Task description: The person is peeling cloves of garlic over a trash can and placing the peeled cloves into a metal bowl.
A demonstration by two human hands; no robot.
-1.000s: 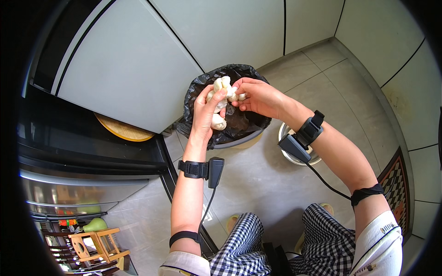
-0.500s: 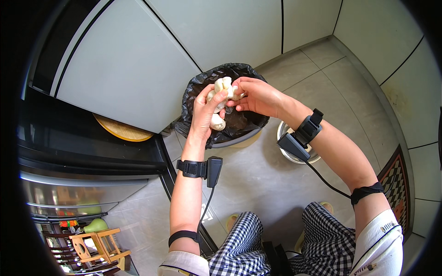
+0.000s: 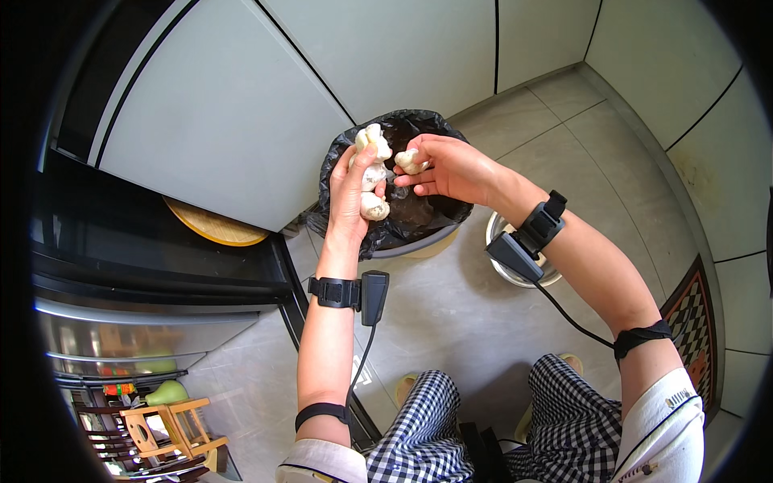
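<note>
Left hand (image 3: 349, 196) curled round several white bulbs (image 3: 374, 206), right hand (image 3: 453, 167) pinching a white piece (image 3: 410, 162). Both over bin (image 3: 424, 245), likely so it catches anything loose.

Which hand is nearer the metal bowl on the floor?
Right. In view, the right hand is above and left of the metal bowl; the left hand is farther left.

Narrow gap between hands (image 3: 460, 171), bin (image 3: 412, 247) below, cabinet (image 3: 394, 56) beyond

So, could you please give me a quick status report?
Left hand holds garlic; right hand pinches separate piece; bin below; nothing visibly in the way.
</note>
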